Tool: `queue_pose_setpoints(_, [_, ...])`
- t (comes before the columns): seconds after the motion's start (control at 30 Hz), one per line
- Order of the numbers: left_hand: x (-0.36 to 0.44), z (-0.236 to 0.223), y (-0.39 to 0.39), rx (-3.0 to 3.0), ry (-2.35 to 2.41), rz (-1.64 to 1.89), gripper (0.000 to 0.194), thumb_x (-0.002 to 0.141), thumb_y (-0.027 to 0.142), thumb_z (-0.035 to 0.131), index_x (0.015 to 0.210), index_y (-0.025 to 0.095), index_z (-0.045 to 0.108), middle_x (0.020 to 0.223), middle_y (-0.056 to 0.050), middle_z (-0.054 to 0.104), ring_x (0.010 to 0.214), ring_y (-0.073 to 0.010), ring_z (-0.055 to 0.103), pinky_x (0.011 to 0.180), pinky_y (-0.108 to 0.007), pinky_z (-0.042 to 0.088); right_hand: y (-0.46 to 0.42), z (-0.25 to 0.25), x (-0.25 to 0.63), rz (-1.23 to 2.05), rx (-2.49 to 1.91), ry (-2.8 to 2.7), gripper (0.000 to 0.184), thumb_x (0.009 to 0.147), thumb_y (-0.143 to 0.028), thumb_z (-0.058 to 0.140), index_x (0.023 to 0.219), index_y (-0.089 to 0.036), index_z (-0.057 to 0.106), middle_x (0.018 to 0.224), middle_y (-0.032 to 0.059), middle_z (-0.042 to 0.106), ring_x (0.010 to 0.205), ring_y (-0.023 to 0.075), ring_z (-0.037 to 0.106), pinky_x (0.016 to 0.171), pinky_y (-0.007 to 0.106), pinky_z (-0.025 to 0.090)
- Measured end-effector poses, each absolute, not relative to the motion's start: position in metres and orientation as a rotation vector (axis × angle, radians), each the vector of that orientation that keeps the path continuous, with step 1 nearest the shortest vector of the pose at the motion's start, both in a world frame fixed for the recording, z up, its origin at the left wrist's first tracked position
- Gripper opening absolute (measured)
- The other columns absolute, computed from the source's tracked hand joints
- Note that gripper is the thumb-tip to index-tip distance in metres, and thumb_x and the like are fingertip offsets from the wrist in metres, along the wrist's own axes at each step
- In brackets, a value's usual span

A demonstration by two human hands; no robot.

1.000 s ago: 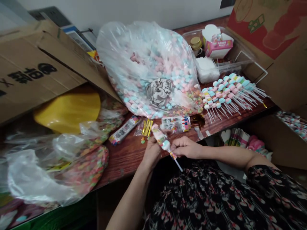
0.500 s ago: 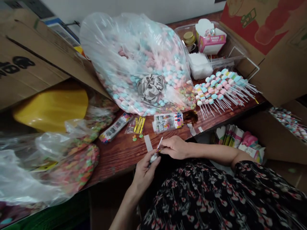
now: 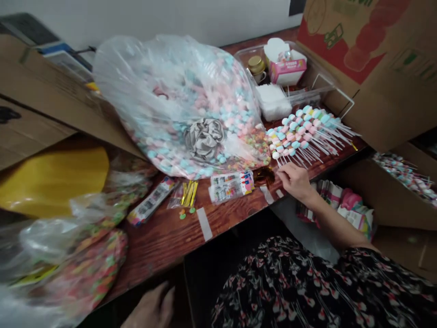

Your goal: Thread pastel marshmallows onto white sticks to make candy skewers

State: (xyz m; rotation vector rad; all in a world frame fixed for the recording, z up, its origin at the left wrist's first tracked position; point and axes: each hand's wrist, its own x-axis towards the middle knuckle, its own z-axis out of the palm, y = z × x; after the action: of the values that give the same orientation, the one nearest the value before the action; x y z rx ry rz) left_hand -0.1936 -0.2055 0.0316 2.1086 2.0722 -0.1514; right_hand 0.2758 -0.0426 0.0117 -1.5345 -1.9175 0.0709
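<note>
A dark wooden tabletop (image 3: 160,246) runs across the frame, with a cardboard box (image 3: 372,59) at upper right. A large transparent plastic bag (image 3: 177,105) of pastel pink and blue marshmallows fills the upper middle. To its right, marshmallow skewers (image 3: 300,136) lie fanned out, white sticks pointing right. The right hand (image 3: 295,182), fingers drawn together, sits just below them, beside a crumpled gold foil scrap (image 3: 264,175); whether it grips anything is hard to tell. The left hand (image 3: 150,307), blurred at the bottom edge, shows no clear state.
</note>
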Motion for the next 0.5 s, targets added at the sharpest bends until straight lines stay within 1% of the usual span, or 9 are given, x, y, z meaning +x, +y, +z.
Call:
queue_pose_setpoints(0.07, [-0.14, 0.037, -0.155, 2.449, 1.852, 0.208, 0.029, 0.086, 0.033, 0.051, 0.109, 0.021, 0.065, 0.102, -0.008, 0.071, 0.093, -0.0236, 0.067, 0.087, -0.036, 0.051, -0.034, 0.017, 0.288, -0.061, -1.658, -1.909, 0.024, 0.094, -0.02, 0.044, 0.082, -0.018, 0.065, 0.081, 0.0056, 0.062, 0.075, 0.016, 0.055, 0.066, 0.027, 0.033])
queue_pose_setpoints(0.13, [-0.085, 0.039, -0.102, 2.723, 1.569, 0.39, 0.026, 0.086, 0.029, 0.055, 0.108, 0.019, 0.065, 0.099, -0.01, 0.07, 0.092, -0.0233, 0.064, 0.084, -0.034, 0.052, -0.024, 0.023, 0.294, -0.148, -1.739, -1.956, 0.025, 0.094, -0.02, 0.044, 0.082, -0.018, 0.066, 0.081, 0.0055, 0.062, 0.073, 0.0158, 0.054, 0.064, 0.028, 0.03])
queue_pose_setpoints(0.23, [-0.02, 0.034, -0.041, 2.934, 1.344, 0.266, 0.034, 0.083, 0.022, 0.057, 0.116, 0.015, 0.062, 0.113, -0.015, 0.066, 0.101, -0.0286, 0.06, 0.085, -0.039, 0.051, -0.012, 0.032, 0.299, -0.159, -1.857, -1.957, 0.026, 0.095, -0.024, 0.043, 0.084, -0.018, 0.067, 0.085, 0.0053, 0.064, 0.075, 0.0157, 0.055, 0.064, 0.029, 0.029])
queue_pose_setpoints(0.3, [0.003, 0.027, -0.02, 2.977, 1.296, 0.16, 0.036, 0.08, 0.016, 0.057, 0.116, 0.012, 0.062, 0.111, -0.016, 0.065, 0.099, -0.0288, 0.059, 0.082, -0.039, 0.051, -0.007, 0.036, 0.301, -0.121, -2.009, -1.895, 0.026, 0.095, -0.026, 0.044, 0.086, -0.018, 0.067, 0.087, 0.0056, 0.066, 0.076, 0.016, 0.057, 0.063, 0.029, 0.029])
queue_pose_setpoints(0.4, [0.008, 0.013, -0.012, 3.012, 1.306, 0.109, 0.036, 0.08, 0.011, 0.054, 0.115, 0.008, 0.062, 0.106, -0.017, 0.065, 0.091, -0.0278, 0.059, 0.075, -0.038, 0.051, -0.002, 0.035, 0.298, -0.046, -2.219, -1.879, 0.023, 0.093, -0.029, 0.047, 0.09, -0.018, 0.067, 0.09, 0.0069, 0.067, 0.075, 0.0175, 0.058, 0.06, 0.029, 0.027])
queue_pose_setpoints(0.5, [-0.001, 0.004, -0.014, 3.017, 1.303, 0.213, 0.037, 0.082, 0.01, 0.052, 0.118, 0.008, 0.062, 0.107, -0.017, 0.066, 0.091, -0.0277, 0.06, 0.076, -0.038, 0.05, 0.001, 0.024, 0.289, 0.003, -2.308, -1.885, 0.024, 0.092, -0.032, 0.048, 0.1, -0.019, 0.066, 0.096, 0.0081, 0.068, 0.076, 0.0188, 0.06, 0.059, 0.029, 0.028])
